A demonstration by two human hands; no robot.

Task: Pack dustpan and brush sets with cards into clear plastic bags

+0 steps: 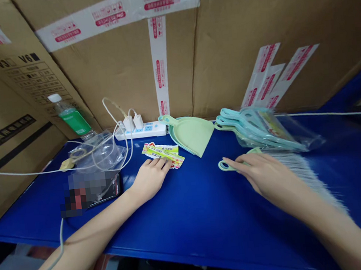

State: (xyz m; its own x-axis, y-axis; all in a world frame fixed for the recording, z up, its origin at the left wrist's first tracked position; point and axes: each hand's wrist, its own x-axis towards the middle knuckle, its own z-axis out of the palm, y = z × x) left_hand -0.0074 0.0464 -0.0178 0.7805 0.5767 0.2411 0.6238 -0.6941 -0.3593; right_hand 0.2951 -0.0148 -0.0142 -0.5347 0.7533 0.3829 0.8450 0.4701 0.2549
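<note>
Right hand (270, 173) grips a brush (307, 173); left hand (151, 179) rests on cards (161, 150)

Head view, clock centred on the blue table's (188, 211) middle distance: at four o'clock the right fingers are closed round the brush's green handle, its ring poking out, pale bristles under the forearm; at eight o'clock the left fingertips lie on two overlapping printed cards, whether pinching I cannot tell; two stacked dustpans (195, 133) sit near the centre; bagged sets (259, 126) lie at three o'clock; between nine and ten, a power strip (149, 129), then a bottle (75, 122) farther out.
</note>
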